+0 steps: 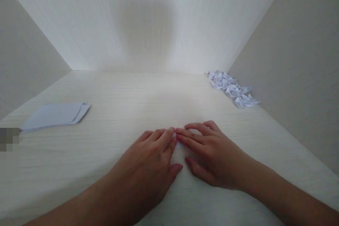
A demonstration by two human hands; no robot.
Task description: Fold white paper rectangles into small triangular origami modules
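My left hand [148, 162] and my right hand [209, 155] lie flat on the pale wooden tabletop [127, 113], fingers stretched out and fingertips meeting in the middle. Between and under them lies a white sheet of paper [181, 152], washed out by the light and hard to outline. Both palms press down on it. A stack of flat white sheets [54, 116] lies at the left, well away from my left hand. A heap of folded white paper pieces [233, 90] sits at the far right by the wall.
The table is boxed in by a pale back wall [148, 24] and side walls left and right. A blurred patch [9, 138] sits at the left edge.
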